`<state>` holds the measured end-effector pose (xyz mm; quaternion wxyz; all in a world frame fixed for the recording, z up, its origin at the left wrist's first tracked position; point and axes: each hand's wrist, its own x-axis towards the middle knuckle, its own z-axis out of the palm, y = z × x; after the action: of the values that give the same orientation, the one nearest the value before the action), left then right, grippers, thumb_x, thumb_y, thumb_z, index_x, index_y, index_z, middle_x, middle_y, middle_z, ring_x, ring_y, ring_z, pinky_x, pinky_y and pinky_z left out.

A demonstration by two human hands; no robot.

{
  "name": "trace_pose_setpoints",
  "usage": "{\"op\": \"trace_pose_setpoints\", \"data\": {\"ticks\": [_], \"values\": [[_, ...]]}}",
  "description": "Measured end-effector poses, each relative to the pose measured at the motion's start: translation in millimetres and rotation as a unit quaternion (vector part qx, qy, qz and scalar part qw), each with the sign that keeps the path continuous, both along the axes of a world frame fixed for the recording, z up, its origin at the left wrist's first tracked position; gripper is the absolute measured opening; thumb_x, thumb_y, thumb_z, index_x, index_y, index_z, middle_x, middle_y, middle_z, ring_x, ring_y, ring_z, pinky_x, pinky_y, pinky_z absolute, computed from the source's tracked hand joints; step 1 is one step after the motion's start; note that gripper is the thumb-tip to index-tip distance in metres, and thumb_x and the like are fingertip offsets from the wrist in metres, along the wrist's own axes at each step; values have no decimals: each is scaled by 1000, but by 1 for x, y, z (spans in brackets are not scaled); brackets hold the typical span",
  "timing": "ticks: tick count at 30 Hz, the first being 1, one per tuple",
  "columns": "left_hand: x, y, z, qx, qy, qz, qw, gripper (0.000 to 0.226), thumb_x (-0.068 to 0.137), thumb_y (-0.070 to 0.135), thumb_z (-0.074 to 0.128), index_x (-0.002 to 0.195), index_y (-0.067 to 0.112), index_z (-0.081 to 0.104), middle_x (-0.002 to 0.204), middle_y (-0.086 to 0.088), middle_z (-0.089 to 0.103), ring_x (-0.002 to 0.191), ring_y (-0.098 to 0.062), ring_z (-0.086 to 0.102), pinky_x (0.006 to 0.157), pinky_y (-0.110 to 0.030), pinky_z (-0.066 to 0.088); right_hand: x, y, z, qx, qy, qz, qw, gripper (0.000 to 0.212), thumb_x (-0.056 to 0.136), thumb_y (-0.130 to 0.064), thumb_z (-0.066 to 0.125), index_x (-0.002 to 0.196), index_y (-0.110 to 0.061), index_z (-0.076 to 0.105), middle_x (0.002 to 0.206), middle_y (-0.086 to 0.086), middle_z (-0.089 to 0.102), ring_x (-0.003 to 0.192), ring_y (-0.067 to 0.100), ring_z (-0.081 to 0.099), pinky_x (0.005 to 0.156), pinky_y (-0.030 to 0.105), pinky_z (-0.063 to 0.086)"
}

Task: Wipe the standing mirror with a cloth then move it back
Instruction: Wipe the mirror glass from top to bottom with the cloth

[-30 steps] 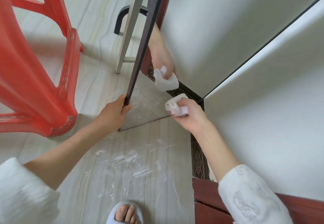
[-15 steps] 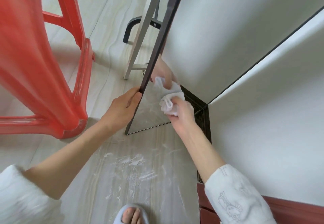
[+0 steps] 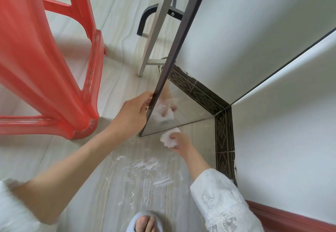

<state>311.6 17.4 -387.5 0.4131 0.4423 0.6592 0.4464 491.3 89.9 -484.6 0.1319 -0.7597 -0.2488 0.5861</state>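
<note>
While the tall dark-framed standing mirror (image 3: 183, 53) stands on the pale tiled floor (image 3: 116, 37) with its lower corner near the middle of the scene, its left frame edge is gripped by the left hand (image 3: 133, 111), fingers curled round the dark bar. A crumpled white cloth (image 3: 170, 138) is pinched in the right hand (image 3: 181, 143), which is held just below the mirror's bottom edge; whether the cloth touches the glass cannot be told. Both hand and cloth are reflected in the lower glass. A red plastic chair (image 3: 45, 64) is seen at the left, and a grey metal stand leg (image 3: 156, 26) rises behind the mirror at the far side. A dark patterned skirting tile (image 3: 224, 137) runs along the white wall (image 3: 287, 122) at the right. White smears (image 3: 145, 166) are spread over the near floor, where a pale blue slipper (image 3: 145, 221) is visible.
</note>
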Motion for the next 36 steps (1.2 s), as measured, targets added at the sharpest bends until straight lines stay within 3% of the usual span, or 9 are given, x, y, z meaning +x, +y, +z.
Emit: {"op": "trace_pose_setpoints", "data": {"ticks": [4, 10, 15, 17, 20, 25, 29, 33, 36], "values": [[-1, -4, -12, -31, -8, -29, 999, 69, 85, -11, 23, 105, 52, 43, 108, 15, 55, 111, -9, 52, 92, -24, 42, 26, 18, -6, 60, -119, -64, 989, 48, 80, 0, 58, 125, 3, 42, 109, 22, 56, 91, 32, 59, 73, 45, 54], [4, -1, -25, -80, 10, -51, 995, 55, 90, -1, 26, 129, 35, 36, 126, 0, 53, 116, -18, 50, 90, -27, 43, 20, 44, -5, 91, -172, -26, 981, 49, 82, -4, 57, 126, 2, 36, 130, 24, 50, 115, 38, 53, 96, 48, 47], [-1, -3, -22, -64, 17, -64, 996, 57, 89, -2, 26, 125, 40, 38, 124, 2, 54, 113, -17, 52, 80, -17, 43, 6, 37, -9, 101, -120, 18, 987, 20, 86, -9, 53, 106, -10, 47, 127, 21, 53, 113, 34, 55, 90, 39, 50], [0, -3, -20, -57, 10, -54, 997, 58, 87, -5, 26, 118, 41, 41, 119, 3, 57, 108, -23, 58, 83, -26, 47, -2, 29, -11, 102, -111, 14, 988, 16, 88, -11, 53, 103, -11, 48, 126, 21, 54, 113, 33, 56, 77, 31, 46], [1, -1, -20, -52, -7, -42, 998, 57, 84, -6, 26, 110, 41, 45, 110, 3, 62, 100, -31, 62, 87, -40, 50, -16, 18, -16, 118, -78, -52, 989, 23, 90, -9, 52, 111, -5, 44, 122, 21, 53, 109, 31, 56, 78, 32, 43], [1, 1, -24, -56, 5, -32, 998, 56, 84, -7, 27, 113, 35, 49, 110, 2, 62, 107, -16, 58, 85, -21, 43, -26, -4, -18, 80, 37, -75, 993, 25, 78, 7, 53, 93, -9, 41, 104, 17, 52, 93, 28, 54, 84, 40, 47], [3, 2, -22, -52, 2, -29, 998, 54, 82, -8, 27, 108, 35, 48, 105, 5, 61, 106, -14, 57, 87, -20, 39, -30, -12, -8, 44, 152, -101, 982, 24, 80, 13, 48, 93, -6, 43, 106, 19, 51, 100, 31, 55, 94, 45, 48], [2, 2, -22, -53, 3, -37, 998, 53, 82, -8, 28, 103, 37, 47, 104, 7, 61, 104, -12, 56, 79, -13, 39, -29, -12, 6, 10, 190, -129, 973, 41, 81, 14, 48, 118, -3, 43, 101, 18, 50, 113, 36, 53, 94, 48, 48], [2, 2, -22, -58, 2, -37, 998, 54, 82, -9, 27, 108, 33, 49, 109, 4, 61, 107, -14, 56, 88, -22, 41, -26, -9, 23, 1, 220, -128, 967, 25, 82, 12, 48, 104, 1, 51, 102, 19, 52, 98, 33, 58, 83, 42, 53]]}}
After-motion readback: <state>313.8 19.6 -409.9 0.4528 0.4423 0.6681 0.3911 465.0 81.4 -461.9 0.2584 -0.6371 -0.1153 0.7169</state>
